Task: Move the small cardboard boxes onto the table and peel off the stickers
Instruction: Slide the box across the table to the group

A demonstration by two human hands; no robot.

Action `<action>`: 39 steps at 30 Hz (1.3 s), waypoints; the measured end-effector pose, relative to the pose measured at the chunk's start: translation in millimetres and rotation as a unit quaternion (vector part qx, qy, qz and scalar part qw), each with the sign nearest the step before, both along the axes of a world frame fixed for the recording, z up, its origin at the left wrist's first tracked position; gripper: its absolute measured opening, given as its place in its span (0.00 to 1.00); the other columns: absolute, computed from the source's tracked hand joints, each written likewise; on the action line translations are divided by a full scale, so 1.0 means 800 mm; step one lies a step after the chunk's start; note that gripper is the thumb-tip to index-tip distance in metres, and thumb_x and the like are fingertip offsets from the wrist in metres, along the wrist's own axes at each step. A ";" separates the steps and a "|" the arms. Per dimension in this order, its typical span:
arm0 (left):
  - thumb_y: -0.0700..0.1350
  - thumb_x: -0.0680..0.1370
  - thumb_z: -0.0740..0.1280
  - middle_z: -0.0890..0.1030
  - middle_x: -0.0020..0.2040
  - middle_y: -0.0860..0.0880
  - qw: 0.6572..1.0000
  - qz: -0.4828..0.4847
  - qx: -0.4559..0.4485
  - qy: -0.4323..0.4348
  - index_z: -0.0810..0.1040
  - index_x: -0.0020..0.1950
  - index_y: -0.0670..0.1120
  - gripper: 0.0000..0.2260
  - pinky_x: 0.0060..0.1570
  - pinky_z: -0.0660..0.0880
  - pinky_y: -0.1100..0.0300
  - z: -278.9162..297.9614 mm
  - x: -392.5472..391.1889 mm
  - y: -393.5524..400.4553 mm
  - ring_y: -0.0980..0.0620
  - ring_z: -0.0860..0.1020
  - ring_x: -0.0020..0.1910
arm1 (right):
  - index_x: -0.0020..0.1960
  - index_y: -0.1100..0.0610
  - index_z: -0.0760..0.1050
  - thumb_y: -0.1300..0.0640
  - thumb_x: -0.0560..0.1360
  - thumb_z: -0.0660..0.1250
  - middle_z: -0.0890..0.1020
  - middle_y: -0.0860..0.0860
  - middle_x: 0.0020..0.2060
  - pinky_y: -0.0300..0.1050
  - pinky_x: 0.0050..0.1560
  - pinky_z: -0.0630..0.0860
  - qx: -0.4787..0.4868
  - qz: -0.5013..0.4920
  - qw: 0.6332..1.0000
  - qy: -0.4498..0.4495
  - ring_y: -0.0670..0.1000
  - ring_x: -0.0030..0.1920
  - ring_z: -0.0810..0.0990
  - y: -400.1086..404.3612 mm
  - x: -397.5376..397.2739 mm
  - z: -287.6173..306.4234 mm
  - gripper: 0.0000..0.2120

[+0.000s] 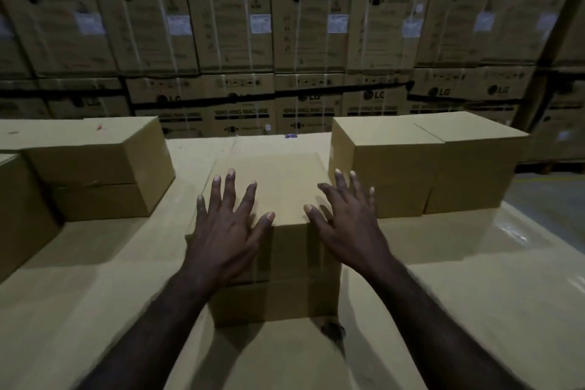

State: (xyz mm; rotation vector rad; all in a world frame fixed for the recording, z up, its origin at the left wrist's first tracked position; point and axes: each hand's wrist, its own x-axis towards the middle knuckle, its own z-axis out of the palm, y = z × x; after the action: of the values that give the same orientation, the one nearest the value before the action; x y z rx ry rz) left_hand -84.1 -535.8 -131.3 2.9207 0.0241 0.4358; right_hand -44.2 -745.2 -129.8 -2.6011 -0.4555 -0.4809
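Observation:
A small plain cardboard box [281, 180] stands in the middle of the cardboard-covered table [95, 294], directly in front of me. My left hand [226, 222] lies over the box's near left top corner with fingers spread and straight. My right hand [346, 218] is spread over the box's near right edge, fingers straight. Whether the palms press the box or hover just above it is unclear. No sticker shows on the box's visible faces.
Two stacked small boxes [98, 168] sit at the left, another box [19, 209] at the far left edge. More small boxes [421, 165] stand at the right. A wall of large washing-machine cartons [285, 25] fills the background. Grey floor [550, 199] lies at right.

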 end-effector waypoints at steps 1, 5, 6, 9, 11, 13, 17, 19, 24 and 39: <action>0.73 0.70 0.33 0.29 0.75 0.49 1.000 0.013 0.015 0.012 0.41 0.78 0.58 0.39 0.74 0.37 0.42 -0.003 0.008 0.010 0.48 0.29 0.74 | 0.74 0.45 0.62 0.36 0.79 0.52 0.52 0.50 0.79 0.62 0.75 0.38 0.000 0.007 1.000 0.008 0.53 0.78 0.42 0.004 0.008 -0.005 0.26; 0.76 0.65 0.30 0.30 0.76 0.48 0.996 0.050 0.049 0.048 0.42 0.78 0.61 0.43 0.73 0.39 0.41 -0.002 0.034 0.047 0.46 0.34 0.76 | 0.74 0.44 0.62 0.31 0.75 0.46 0.53 0.47 0.79 0.55 0.75 0.42 0.014 0.029 0.999 0.023 0.51 0.78 0.45 0.014 0.031 -0.015 0.32; 0.77 0.64 0.30 0.32 0.77 0.49 0.996 0.052 0.046 0.056 0.43 0.77 0.62 0.44 0.74 0.42 0.41 -0.002 0.037 0.052 0.46 0.36 0.77 | 0.73 0.45 0.63 0.31 0.75 0.46 0.55 0.46 0.78 0.52 0.75 0.46 0.025 0.033 0.999 0.027 0.50 0.78 0.48 0.015 0.034 -0.016 0.32; 0.79 0.63 0.32 0.37 0.79 0.52 0.995 0.054 0.006 0.079 0.48 0.77 0.63 0.45 0.72 0.58 0.40 -0.008 0.039 0.058 0.46 0.47 0.78 | 0.71 0.47 0.68 0.30 0.74 0.47 0.62 0.46 0.76 0.46 0.70 0.56 0.050 0.038 0.998 0.015 0.49 0.77 0.56 0.018 0.042 -0.022 0.33; 0.80 0.63 0.34 0.40 0.79 0.53 0.995 0.057 -0.009 0.080 0.49 0.77 0.64 0.45 0.69 0.64 0.40 -0.012 0.043 0.059 0.45 0.53 0.77 | 0.69 0.49 0.71 0.30 0.74 0.48 0.65 0.48 0.75 0.45 0.67 0.57 0.062 0.035 0.997 0.000 0.51 0.76 0.60 0.020 0.046 -0.027 0.34; 0.81 0.62 0.34 0.41 0.79 0.53 0.995 0.052 -0.015 0.081 0.49 0.77 0.64 0.45 0.68 0.64 0.39 -0.014 0.052 0.060 0.44 0.55 0.77 | 0.68 0.49 0.72 0.31 0.73 0.50 0.65 0.48 0.75 0.48 0.68 0.62 0.080 0.031 0.996 0.000 0.52 0.75 0.62 0.021 0.055 -0.030 0.33; 0.81 0.62 0.36 0.42 0.79 0.53 0.996 0.034 -0.030 0.079 0.51 0.77 0.64 0.45 0.69 0.64 0.39 -0.011 0.068 0.066 0.43 0.55 0.77 | 0.68 0.48 0.71 0.30 0.71 0.51 0.63 0.47 0.76 0.57 0.68 0.70 0.102 0.022 0.994 0.013 0.53 0.74 0.65 0.027 0.073 -0.029 0.34; 0.81 0.62 0.39 0.43 0.79 0.54 0.996 0.021 -0.053 0.073 0.55 0.76 0.64 0.45 0.69 0.63 0.41 -0.008 0.072 0.072 0.44 0.56 0.76 | 0.68 0.48 0.72 0.30 0.71 0.52 0.64 0.47 0.75 0.58 0.67 0.70 0.109 0.021 0.994 0.010 0.53 0.73 0.65 0.029 0.079 -0.029 0.34; 0.78 0.60 0.55 0.51 0.79 0.56 0.971 0.000 -0.238 0.029 0.65 0.73 0.61 0.44 0.69 0.63 0.43 -0.008 0.067 0.085 0.47 0.59 0.76 | 0.67 0.49 0.74 0.30 0.71 0.55 0.66 0.48 0.74 0.59 0.67 0.71 0.128 0.012 0.992 0.006 0.52 0.72 0.67 0.034 0.080 -0.030 0.33; 0.72 0.64 0.62 0.59 0.78 0.52 0.966 -0.085 -0.245 -0.010 0.66 0.72 0.62 0.38 0.67 0.64 0.43 0.049 0.061 0.039 0.45 0.63 0.74 | 0.59 0.50 0.79 0.32 0.68 0.63 0.71 0.50 0.71 0.51 0.61 0.76 0.154 -0.011 0.986 -0.069 0.51 0.66 0.74 -0.015 0.056 0.022 0.29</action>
State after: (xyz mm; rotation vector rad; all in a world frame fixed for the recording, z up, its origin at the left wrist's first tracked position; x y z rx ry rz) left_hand -35.4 -504.9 -92.5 2.4073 -0.1050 0.3682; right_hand 0.4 -757.1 -112.0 -2.2873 -0.3647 -0.6843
